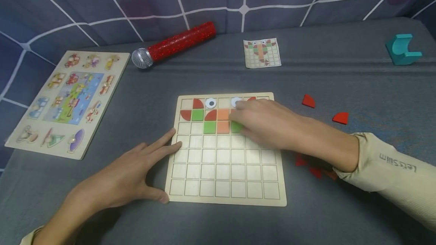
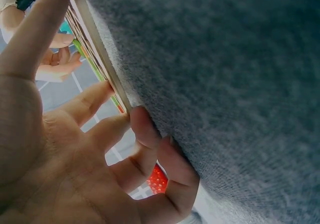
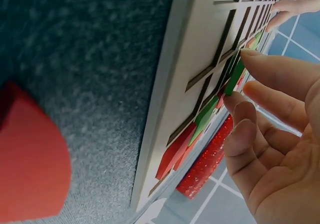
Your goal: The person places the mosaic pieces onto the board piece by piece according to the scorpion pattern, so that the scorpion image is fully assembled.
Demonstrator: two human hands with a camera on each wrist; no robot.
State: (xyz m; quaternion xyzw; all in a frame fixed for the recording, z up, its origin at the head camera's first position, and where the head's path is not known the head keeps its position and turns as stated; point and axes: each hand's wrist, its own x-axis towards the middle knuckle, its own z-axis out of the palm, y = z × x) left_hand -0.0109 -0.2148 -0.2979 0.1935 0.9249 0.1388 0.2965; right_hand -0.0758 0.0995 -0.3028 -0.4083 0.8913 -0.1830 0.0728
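Across the grey table, the largest item in the work is the wooden grid board, lying flat in front of the person, its upper rows partly filled and its lower four bare wherever they can be seen. The left hand, fingers spread apart and holding nothing, rests its fingertips and thumb against the board's left edge. The right hand reaches over the board's upper right, thumb and fingertip pinching a green tile at the third row; it hides several cells, though the right wrist view shows another green square lying beyond. Above the board lies a small card with a coloured pattern on a grid. Judged against it, the upper part looks largely laid, while the lower stretch of the central column and the red shapes about it seem to be lacking. Two orange tiles are set in the middle, under two eye discs and among red quarter-rounds. Smallest of all, loose red pieces lie right of the board, unplaced, some partly behind the right sleeve.
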